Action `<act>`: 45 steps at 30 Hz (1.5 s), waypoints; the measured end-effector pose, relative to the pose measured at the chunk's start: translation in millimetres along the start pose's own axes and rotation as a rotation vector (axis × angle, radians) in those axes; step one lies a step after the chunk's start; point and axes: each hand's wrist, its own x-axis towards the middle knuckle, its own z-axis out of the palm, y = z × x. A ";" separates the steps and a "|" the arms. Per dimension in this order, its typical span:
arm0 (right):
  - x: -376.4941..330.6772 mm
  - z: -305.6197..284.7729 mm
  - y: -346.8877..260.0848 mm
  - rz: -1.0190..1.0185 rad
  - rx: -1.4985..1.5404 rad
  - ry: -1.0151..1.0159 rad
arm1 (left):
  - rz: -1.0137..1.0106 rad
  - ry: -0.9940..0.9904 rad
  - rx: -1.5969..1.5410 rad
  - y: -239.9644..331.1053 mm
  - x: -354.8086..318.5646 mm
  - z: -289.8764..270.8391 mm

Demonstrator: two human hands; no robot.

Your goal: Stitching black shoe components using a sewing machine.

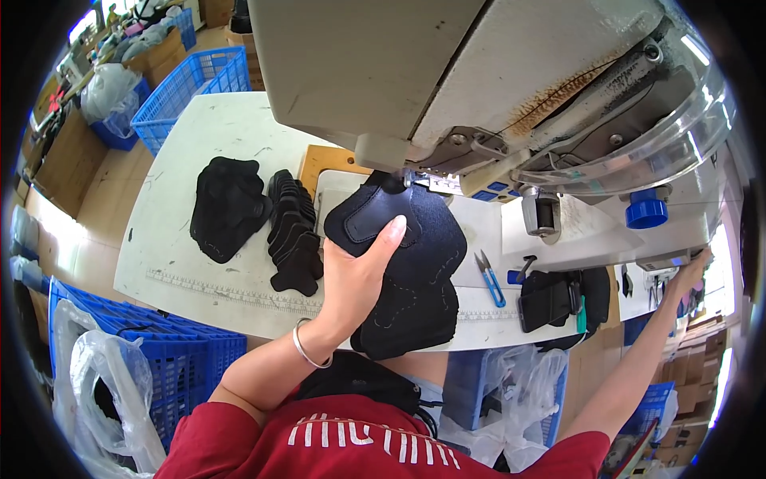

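Black lobed fabric piece (440, 231) lies gripped by the left hand (357, 279), thumb on top, fingers hidden. Whether the right hand (691, 273), at right, grasps anything cannot be told. The pale metal sewing machine (351, 64) hides the piece's far edge; stitching rims its smooth black patch (373, 211).

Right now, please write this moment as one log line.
left hand: holding black piece; right hand: at sewing machine; blue-handled snips: on table
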 end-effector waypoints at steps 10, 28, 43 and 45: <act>-310.4 115.3 -185.6 -0.201 0.128 -0.204 | 0.074 0.010 0.067 -5.2 -2.7 2.8; -356.9 194.1 -268.8 0.001 0.443 -0.932 | -0.125 -0.002 -0.048 2.3 -9.1 2.3; -364.7 201.0 -247.4 -0.034 0.476 -0.580 | -0.102 0.016 0.036 4.0 2.9 6.3; -359.5 197.4 -245.4 -0.164 0.395 -0.603 | -0.114 0.004 0.066 4.5 5.4 -0.4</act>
